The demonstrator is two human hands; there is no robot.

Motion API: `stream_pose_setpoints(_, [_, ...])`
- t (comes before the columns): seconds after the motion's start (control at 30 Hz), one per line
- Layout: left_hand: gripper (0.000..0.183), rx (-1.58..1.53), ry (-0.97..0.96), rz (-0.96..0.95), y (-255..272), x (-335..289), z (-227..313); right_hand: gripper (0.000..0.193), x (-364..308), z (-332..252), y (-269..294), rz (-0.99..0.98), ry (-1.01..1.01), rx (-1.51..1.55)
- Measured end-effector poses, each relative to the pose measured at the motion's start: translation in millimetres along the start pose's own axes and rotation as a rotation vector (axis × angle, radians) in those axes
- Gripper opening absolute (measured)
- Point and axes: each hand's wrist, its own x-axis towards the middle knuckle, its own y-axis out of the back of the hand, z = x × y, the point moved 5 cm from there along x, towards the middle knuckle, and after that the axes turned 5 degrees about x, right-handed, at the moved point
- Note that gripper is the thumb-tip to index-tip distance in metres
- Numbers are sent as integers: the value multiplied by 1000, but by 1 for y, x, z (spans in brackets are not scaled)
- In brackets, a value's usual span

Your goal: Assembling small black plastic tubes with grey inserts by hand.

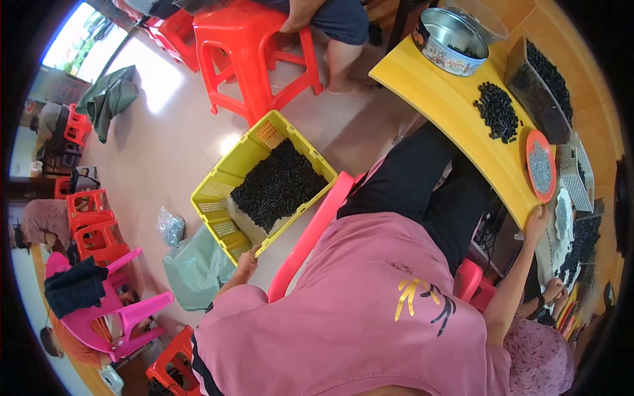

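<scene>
My left hand is closed on the near rim of a yellow plastic crate, which stands tilted beside my pink chair. Inside the crate lies a heap of short black pieces, with some light sheet showing under it. My right hand is at the near corner of the yellow table, its fingers curled against the edge. Just beyond it is an orange dish of small silvery parts. A pile of black pieces lies farther back on the table.
A round tin, a clear box of black pieces and a white perforated basket stand around the table. Another person's hands work at lower right. Red stools, a pink chair and a pale green bag are leftward.
</scene>
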Motion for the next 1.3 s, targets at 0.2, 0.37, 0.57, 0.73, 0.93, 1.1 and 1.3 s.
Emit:
stream_pose_setpoints(0.2, [51, 173, 62, -11, 2, -22, -27, 45, -4, -7, 4, 32, 31, -38])
stream_pose_setpoints(0.37, [50, 152, 66, 76, 0, -30, -33, 44, -6, -14, 3, 9, 4, 2])
stream_pose_setpoints(0.57, [55, -58, -373, -299, 33, -23, -4, 45, -7, -10, -2, 15, 22, 9])
stream_pose_setpoints(0.73, [30, -591, 481, 163, 76, -3, -132, 46, -3, -2, 8, 27, 36, -25])
stream_pose_setpoints(0.93, [59, -1182, 601, 99, 21, -31, -108, 46, -5, -13, 4, 39, 26, -21])
stream_pose_setpoints(1.1, [36, -980, 426, 370, -2, 0, -139, 46, -5, -8, 3, 23, 16, -15])
stream_pose_setpoints(1.3, [25, -860, 471, 494, 24, -4, -119, 47, -5, -12, 4, 1, 8, -14])
